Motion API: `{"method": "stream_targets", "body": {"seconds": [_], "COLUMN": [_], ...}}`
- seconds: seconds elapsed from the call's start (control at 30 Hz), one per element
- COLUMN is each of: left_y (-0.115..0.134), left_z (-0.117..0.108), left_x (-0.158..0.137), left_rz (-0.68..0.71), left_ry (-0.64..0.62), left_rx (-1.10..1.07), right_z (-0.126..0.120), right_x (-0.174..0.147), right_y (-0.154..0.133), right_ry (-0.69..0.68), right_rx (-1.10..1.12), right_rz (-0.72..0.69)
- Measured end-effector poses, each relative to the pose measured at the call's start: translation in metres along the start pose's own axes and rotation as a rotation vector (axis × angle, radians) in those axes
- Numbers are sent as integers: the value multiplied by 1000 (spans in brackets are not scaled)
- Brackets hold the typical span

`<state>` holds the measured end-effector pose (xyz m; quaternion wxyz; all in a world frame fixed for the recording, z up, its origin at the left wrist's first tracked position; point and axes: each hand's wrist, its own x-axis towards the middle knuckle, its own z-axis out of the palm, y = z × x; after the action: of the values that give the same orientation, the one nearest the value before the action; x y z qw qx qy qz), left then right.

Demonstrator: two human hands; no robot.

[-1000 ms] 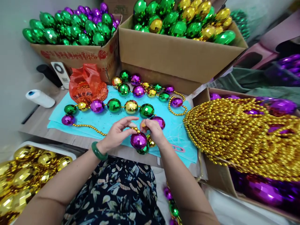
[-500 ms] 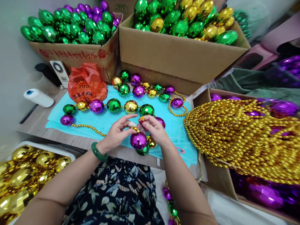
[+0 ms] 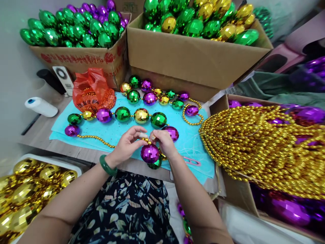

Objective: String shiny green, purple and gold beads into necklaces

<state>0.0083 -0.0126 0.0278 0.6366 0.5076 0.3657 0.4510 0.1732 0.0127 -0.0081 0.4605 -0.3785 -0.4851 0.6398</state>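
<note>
My left hand pinches the small gold beads at the top of a purple faceted bead, part of a bead necklace. Close by on the right, my right hand is curled with thumb and fingers pressed together; what it grips is hidden, perhaps thin thread. The necklace's green, gold and purple beads run in a line across the blue cloth, ending in a thin gold bead chain at the left. A second necklace lies behind it. A pink pair of thread snips rests right of my right hand.
Cardboard boxes of green, purple and gold beads stand at the back. A red plastic bag and a white thread spool sit at left. Gold bead strands cover a box at right. A white tub holds gold beads.
My right hand has turned and its fingers have curled in more tightly, uncovering more of the pink snips. My left hand stays nearly in place at the purple bead.
</note>
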Motion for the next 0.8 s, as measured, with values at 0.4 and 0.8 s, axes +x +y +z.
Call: {"method": "stream_targets", "body": {"seconds": [0.4, 0.8], "left_y": [-2, -3], "left_z": [2, 3], "left_x": [-1, -4], "left_rz": [45, 109], "left_ry": [77, 180], "left_rx": [6, 96], "right_z": [0, -1], "right_x": [0, -1], "right_y": [-10, -2], "right_ry": [-35, -36], "right_rx": [-200, -209], "right_rz": [-110, -100]}}
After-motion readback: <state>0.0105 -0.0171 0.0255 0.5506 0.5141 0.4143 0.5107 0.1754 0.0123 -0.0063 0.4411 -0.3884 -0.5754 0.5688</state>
